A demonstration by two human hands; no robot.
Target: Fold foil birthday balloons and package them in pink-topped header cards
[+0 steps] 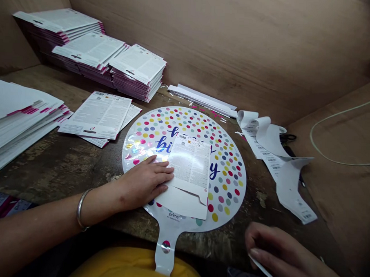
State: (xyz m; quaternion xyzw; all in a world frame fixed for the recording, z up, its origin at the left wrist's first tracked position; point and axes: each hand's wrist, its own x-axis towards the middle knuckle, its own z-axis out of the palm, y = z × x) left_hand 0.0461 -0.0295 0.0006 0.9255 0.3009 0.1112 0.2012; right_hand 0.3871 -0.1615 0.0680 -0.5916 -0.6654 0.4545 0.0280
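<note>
Left hand spread over round glossy balloon and papery card, right hand pinching curved strip

Table: worn, dark brown wood
Centre: flat dotted balloon, neck past the near edge
Left: large card pile; beside it, overlapping loose cards
Back: card stacks, white paper strips, small scraps
Right: curling label strip

"prima" on dotted balloon, partly covered blue script "bi…y" above, card print too small
</note>
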